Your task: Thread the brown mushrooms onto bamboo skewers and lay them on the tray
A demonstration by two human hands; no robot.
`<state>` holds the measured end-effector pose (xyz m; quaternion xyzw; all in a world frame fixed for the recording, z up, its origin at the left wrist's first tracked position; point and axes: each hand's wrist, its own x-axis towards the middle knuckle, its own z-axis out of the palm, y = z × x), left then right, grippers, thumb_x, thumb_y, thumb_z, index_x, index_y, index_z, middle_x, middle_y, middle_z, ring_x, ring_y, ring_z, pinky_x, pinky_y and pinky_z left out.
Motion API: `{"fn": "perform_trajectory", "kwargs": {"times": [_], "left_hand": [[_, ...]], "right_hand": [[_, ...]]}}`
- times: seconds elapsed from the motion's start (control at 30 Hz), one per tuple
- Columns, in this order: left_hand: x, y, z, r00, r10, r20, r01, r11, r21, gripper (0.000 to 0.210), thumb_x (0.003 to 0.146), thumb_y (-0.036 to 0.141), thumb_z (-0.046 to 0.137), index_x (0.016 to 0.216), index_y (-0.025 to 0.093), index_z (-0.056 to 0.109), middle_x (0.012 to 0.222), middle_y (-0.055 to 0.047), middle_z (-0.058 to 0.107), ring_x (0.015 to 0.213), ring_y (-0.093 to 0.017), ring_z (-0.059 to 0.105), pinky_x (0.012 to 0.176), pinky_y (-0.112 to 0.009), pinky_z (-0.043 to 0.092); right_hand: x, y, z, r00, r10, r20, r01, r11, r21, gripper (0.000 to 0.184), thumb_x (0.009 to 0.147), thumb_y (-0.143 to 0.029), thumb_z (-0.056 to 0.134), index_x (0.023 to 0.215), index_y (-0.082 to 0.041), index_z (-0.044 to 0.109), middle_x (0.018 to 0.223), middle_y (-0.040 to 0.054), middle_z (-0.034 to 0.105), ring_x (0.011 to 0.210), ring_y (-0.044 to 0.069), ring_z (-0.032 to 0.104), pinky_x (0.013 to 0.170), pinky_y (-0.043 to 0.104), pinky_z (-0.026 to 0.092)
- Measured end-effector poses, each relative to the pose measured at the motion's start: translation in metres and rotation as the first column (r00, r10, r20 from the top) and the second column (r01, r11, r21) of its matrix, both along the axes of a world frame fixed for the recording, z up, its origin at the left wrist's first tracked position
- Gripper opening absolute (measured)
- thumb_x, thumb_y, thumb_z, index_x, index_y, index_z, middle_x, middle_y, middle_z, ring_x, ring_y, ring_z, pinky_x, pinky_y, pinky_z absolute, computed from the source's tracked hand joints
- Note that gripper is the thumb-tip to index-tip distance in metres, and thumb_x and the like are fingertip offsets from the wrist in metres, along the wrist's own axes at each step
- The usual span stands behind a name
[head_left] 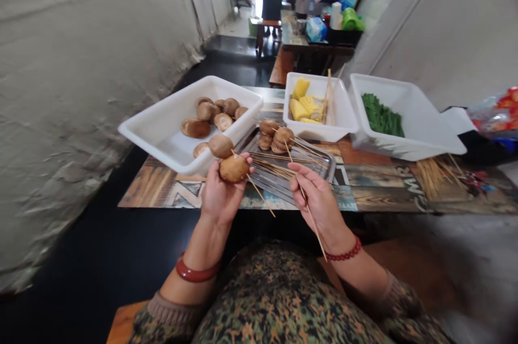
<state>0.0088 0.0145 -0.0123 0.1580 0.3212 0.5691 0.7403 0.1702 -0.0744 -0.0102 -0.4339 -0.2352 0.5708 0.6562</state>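
Observation:
My left hand (220,195) is closed around brown mushrooms (234,169) on a bamboo skewer (262,199), whose lower end sticks out to the right. One mushroom (220,146) sits just beyond the fingers, beside the white tub's near edge. Between the fingers of my right hand (313,193) is a second bamboo skewer (311,217), bare along its visible length, slanting from the metal tray down past my wrist. On that metal tray (329,168) lie several skewered mushrooms (279,136) and several skewers. Loose mushrooms (206,112) fill part of the left white tub (162,120).
A white tub (319,130) holds corn pieces (307,106) and upright skewers. Right of it, another white tub (424,133) contains green leaves (380,114). A bundle of skewers (431,176) lies at the table's right (380,184). A rough wall (81,63) stands to my left.

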Motion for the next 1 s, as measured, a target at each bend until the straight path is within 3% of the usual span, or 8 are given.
{"fn": "perform_trajectory", "kwargs": {"times": [0.3,0.4,0.47,0.57,0.67,0.73,0.9,1.0], "left_hand": [[0.001,0.004,-0.002,0.999,-0.019,-0.040,0.020,0.999,0.025,0.044,0.100,0.032,0.027,0.097,0.011,0.065,0.093,-0.014,0.074,0.086,-0.023,0.071,0.071,-0.034,0.059],[0.001,0.001,-0.001,1.000,-0.022,-0.018,0.022,1.000,0.016,0.042,0.100,0.031,0.028,0.098,0.011,0.064,0.093,-0.014,0.074,0.084,-0.022,0.071,0.070,-0.033,0.058],[0.002,0.000,-0.001,1.000,-0.018,0.006,0.018,1.000,0.013,0.044,0.101,0.032,0.027,0.098,0.010,0.064,0.093,-0.015,0.074,0.083,-0.022,0.071,0.070,-0.033,0.058],[0.003,-0.002,0.000,0.999,-0.019,0.033,0.019,1.000,-0.003,0.043,0.101,0.032,0.027,0.098,0.009,0.064,0.092,-0.015,0.073,0.083,-0.022,0.071,0.070,-0.033,0.057],[0.003,-0.003,0.001,0.999,-0.016,0.051,0.017,1.000,-0.005,0.041,0.101,0.032,0.029,0.099,0.010,0.064,0.092,-0.015,0.073,0.083,-0.023,0.070,0.071,-0.034,0.056],[0.004,-0.004,0.003,0.998,-0.018,0.061,0.018,1.000,-0.002,0.041,0.101,0.032,0.030,0.098,0.010,0.064,0.092,-0.015,0.073,0.084,-0.023,0.070,0.071,-0.034,0.056],[0.005,-0.006,0.007,0.997,-0.024,0.077,0.024,1.000,-0.003,0.040,0.100,0.032,0.032,0.098,0.010,0.064,0.092,-0.016,0.073,0.083,-0.024,0.070,0.072,-0.035,0.054],[0.007,-0.007,0.009,0.996,-0.035,0.084,0.035,0.999,0.003,0.039,0.100,0.033,0.032,0.098,0.010,0.064,0.092,-0.016,0.073,0.083,-0.024,0.070,0.072,-0.035,0.054]], "right_hand": [[0.004,0.011,0.011,0.992,0.108,-0.061,-0.104,0.992,0.068,0.022,0.083,-0.031,0.070,0.102,-0.020,0.070,0.087,0.0018,0.073,0.053,0.006,0.057,0.039,0.014,0.036],[0.009,0.000,0.009,0.991,0.130,0.045,-0.132,0.989,0.062,0.023,0.083,-0.029,0.072,0.105,-0.023,0.071,0.105,0.0045,0.074,0.067,0.010,0.064,0.048,0.016,0.044],[0.016,-0.008,0.006,0.976,0.058,0.211,-0.074,0.995,0.066,0.017,0.086,-0.031,0.070,0.100,-0.022,0.072,0.097,0.0046,0.075,0.062,0.010,0.061,0.047,0.018,0.044],[0.026,-0.019,0.006,0.824,-0.014,0.567,-0.057,0.993,0.108,0.021,0.095,-0.034,0.059,0.092,-0.021,0.075,0.068,0.0001,0.065,0.052,0.010,0.052,0.046,0.021,0.041],[0.029,-0.028,0.012,0.531,-0.118,0.839,-0.153,0.961,0.232,0.028,0.096,-0.029,0.055,0.077,-0.021,0.073,0.078,0.0038,0.064,0.076,0.018,0.061,0.069,0.029,0.051],[0.026,-0.034,0.016,0.430,-0.121,0.895,-0.212,0.950,0.230,0.031,0.098,-0.026,0.049,0.077,-0.021,0.072,0.077,0.0043,0.063,0.078,0.019,0.063,0.073,0.030,0.053],[0.008,-0.047,0.005,0.296,-0.091,0.951,-0.215,0.964,0.159,0.042,0.098,-0.026,0.044,0.138,-0.018,0.056,0.079,0.0038,0.069,0.073,0.019,0.070,0.072,0.030,0.059],[0.000,-0.053,-0.007,0.216,-0.121,0.969,-0.285,0.941,0.181,0.050,0.099,-0.020,0.039,0.149,-0.017,0.044,0.099,0.0087,0.076,0.085,0.020,0.074,0.077,0.031,0.061]]}}
